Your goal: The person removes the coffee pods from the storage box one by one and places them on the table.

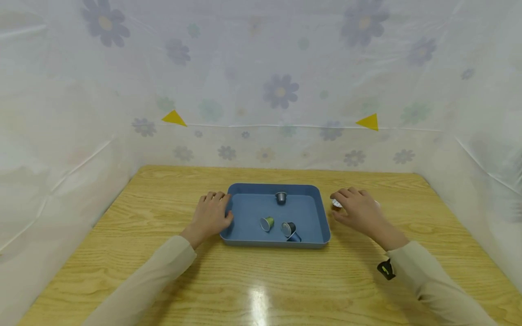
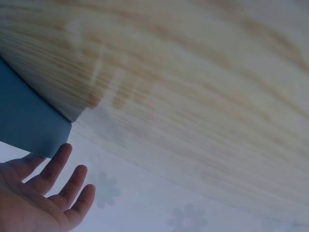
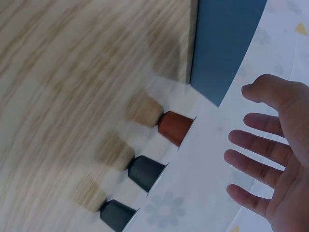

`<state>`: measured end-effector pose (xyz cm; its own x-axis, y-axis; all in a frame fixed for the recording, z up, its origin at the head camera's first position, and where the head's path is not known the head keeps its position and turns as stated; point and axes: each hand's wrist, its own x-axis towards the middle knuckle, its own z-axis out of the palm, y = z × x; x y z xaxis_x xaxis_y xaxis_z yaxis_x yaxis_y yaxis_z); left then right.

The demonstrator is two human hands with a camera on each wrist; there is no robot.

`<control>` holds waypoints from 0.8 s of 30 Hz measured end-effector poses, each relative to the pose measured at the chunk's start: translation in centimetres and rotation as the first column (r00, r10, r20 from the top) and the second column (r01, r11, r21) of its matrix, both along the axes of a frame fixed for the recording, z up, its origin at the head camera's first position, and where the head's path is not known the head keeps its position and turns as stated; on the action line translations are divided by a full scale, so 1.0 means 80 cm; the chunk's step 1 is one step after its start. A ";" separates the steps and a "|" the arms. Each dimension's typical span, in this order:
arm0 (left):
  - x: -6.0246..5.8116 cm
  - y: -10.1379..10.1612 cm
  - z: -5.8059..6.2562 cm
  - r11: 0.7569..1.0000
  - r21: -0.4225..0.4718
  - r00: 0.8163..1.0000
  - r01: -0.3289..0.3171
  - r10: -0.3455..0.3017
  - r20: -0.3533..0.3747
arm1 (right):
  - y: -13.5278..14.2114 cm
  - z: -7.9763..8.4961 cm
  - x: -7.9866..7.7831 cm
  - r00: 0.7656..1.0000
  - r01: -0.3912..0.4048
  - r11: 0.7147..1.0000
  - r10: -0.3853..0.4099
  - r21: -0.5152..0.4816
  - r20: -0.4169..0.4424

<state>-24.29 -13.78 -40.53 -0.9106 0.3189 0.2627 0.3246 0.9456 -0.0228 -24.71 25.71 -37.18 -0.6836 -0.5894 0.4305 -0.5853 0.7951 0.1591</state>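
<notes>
A blue tray lies on the table with several coffee capsules in it: a green one, a black one, a blue one and a grey one. At the tray's left rim is my left hand, its fingers loosely extended and touching the edge. My right hand hovers right of the tray, holding nothing. Below it, in the right wrist view, an orange-brown capsule and two dark capsules stand in a row. The head view hides most of these.
The wooden table carries everything. A floral white curtain encloses the back and sides, with two yellow triangles on it. A small black device shows beside my right cuff.
</notes>
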 end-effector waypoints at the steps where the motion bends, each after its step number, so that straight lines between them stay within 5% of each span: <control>1: 0.000 0.000 0.000 1.000 0.001 1.000 -0.001 0.001 0.001 | -0.003 0.001 0.001 1.000 -0.013 1.000 0.013 -0.002 -0.009; 24: 0.000 0.000 0.001 1.000 -0.002 1.000 0.004 -0.004 -0.011 | -0.055 -0.004 0.013 0.992 -0.126 0.988 0.125 0.086 0.020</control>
<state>-24.28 -13.78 -40.48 -0.9063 0.3235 0.2720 0.3285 0.9441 -0.0284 -23.69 21.33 -37.50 -0.6079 -0.7054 0.3644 -0.6821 0.6989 0.2152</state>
